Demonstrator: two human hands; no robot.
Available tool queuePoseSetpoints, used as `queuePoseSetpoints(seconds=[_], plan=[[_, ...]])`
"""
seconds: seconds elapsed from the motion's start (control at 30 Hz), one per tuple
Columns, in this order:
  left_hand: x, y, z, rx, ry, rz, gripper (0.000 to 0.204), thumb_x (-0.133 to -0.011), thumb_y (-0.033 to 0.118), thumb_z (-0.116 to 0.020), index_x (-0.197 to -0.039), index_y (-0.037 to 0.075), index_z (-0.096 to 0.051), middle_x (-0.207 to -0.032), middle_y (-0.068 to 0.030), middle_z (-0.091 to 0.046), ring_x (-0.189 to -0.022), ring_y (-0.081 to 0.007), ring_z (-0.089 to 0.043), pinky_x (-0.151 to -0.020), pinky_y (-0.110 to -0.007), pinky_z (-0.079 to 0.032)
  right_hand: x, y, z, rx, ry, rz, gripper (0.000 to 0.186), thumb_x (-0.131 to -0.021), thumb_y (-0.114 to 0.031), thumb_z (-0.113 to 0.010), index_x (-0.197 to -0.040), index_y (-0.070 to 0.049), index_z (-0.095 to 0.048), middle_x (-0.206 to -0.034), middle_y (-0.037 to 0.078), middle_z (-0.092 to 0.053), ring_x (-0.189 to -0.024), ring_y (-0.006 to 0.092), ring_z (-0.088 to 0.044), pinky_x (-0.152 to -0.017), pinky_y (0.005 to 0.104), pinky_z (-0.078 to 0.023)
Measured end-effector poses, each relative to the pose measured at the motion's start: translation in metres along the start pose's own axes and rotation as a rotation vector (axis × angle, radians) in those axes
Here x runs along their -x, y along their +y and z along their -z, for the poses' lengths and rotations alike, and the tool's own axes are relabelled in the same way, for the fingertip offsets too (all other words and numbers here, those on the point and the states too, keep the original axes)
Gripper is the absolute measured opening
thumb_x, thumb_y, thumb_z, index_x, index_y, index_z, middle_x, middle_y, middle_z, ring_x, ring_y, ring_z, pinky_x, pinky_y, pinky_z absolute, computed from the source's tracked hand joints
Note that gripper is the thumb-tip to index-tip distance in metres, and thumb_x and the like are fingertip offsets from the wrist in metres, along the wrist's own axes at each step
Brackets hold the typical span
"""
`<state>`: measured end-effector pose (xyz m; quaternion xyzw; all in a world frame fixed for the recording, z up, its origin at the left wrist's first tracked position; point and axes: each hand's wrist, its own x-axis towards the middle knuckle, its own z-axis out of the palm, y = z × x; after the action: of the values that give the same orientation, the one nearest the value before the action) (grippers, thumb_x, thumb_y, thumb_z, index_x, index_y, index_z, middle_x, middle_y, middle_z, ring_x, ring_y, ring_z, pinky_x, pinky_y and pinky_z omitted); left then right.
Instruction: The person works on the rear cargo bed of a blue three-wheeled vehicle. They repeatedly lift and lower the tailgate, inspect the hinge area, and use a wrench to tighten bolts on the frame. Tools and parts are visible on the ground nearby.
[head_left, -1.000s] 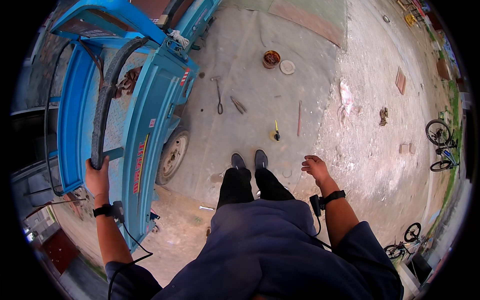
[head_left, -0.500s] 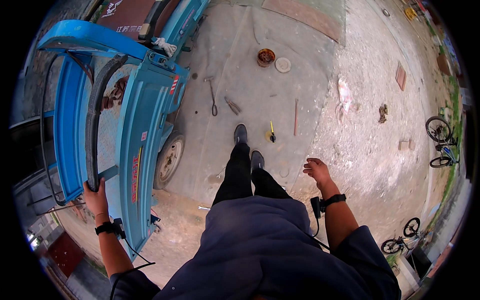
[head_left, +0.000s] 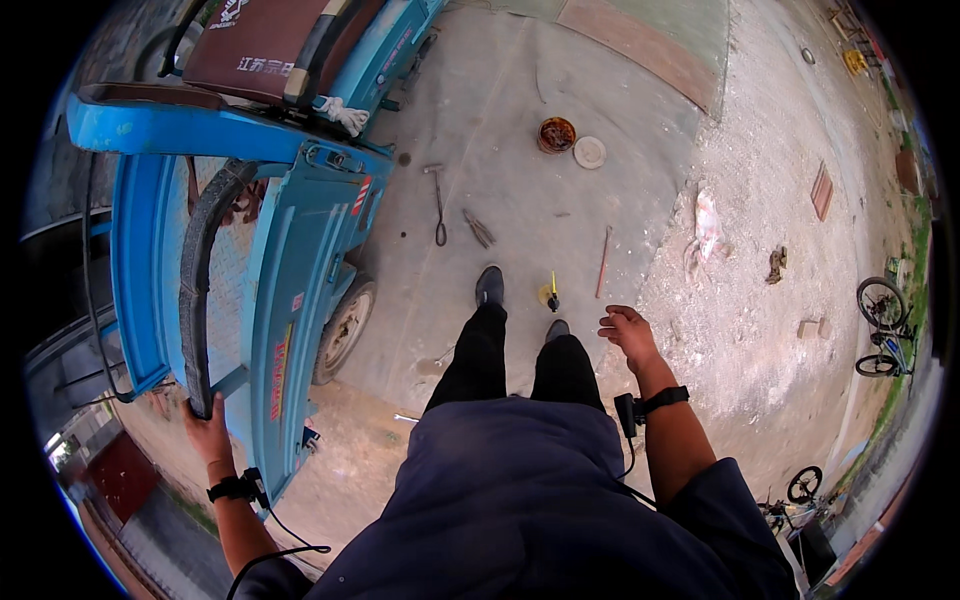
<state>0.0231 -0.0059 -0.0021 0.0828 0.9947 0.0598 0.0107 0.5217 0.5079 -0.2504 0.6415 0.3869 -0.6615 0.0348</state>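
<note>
My left hand [head_left: 208,438] is closed round the near end of a black padded bar [head_left: 196,300], which curves along the cargo bed of a blue three-wheeled vehicle [head_left: 285,260]. My right hand [head_left: 630,335] hangs in the air to the right of my legs, holding nothing, its fingers loosely bent and apart. Below it on the ground are a reddish rod [head_left: 604,262] and a small yellow-and-black tool [head_left: 554,292] close to my shoes. Both wrists carry black straps with small devices and cables.
A hammer-like tool [head_left: 438,205] and pliers [head_left: 478,228] lie on the concrete ahead. Beyond them stand a bucket of brown stuff [head_left: 556,135] and a round pale lid [head_left: 590,152]. A wheel [head_left: 346,328] of the vehicle is left of my legs. Bicycles [head_left: 884,325] stand far right.
My feet have moved apart in a step, and the ground items now sit lower in view. My left hand stays on the padded bar; my right hand remains free.
</note>
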Motion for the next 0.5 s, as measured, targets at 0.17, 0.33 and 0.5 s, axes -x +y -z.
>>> queuePoseSetpoints(seconds=[0.17, 0.33, 0.5], plan=[[0.001, -0.001, 0.002, -0.032, 0.031, 0.029, 0.057, -0.082, 0.043, -0.077, -0.112, -0.003, -0.06, -0.099, -0.0233, -0.066, -0.091, -0.0404, -0.064, -0.08, -0.048, -0.049, -0.015, -0.022, 0.006, 0.097, -0.037, -0.053, 0.04, -0.094, -0.025, -0.056, -0.129, -0.005, -0.059, -0.106, 0.01, -0.07, -0.089, 0.0198, -0.07, -0.077, 0.0302, -0.049], [0.002, 0.017, 0.003, 0.009, 0.002, 0.083, 0.049, -0.083, 0.036, -0.078, -0.107, -0.003, -0.06, -0.093, -0.022, -0.065, -0.085, -0.0386, -0.062, -0.078, -0.047, -0.048, -0.035, -0.037, 0.021, 0.174, -0.047, -0.071, 0.038, -0.094, -0.023, -0.057, -0.127, -0.005, -0.059, -0.106, 0.011, -0.07, -0.087, 0.0196, -0.07, -0.073, 0.0289, -0.049], [0.002, 0.018, 0.004, -0.023, -0.007, 0.14, 0.048, -0.084, 0.036, -0.078, -0.104, -0.003, -0.059, -0.09, -0.0186, -0.063, -0.082, -0.0339, -0.06, -0.077, -0.046, -0.048, -0.062, -0.059, 0.03, 0.154, -0.085, -0.065, 0.038, -0.094, -0.025, -0.057, -0.126, -0.003, -0.06, -0.103, 0.011, -0.071, -0.083, 0.0195, -0.07, -0.07, 0.0284, -0.05]])
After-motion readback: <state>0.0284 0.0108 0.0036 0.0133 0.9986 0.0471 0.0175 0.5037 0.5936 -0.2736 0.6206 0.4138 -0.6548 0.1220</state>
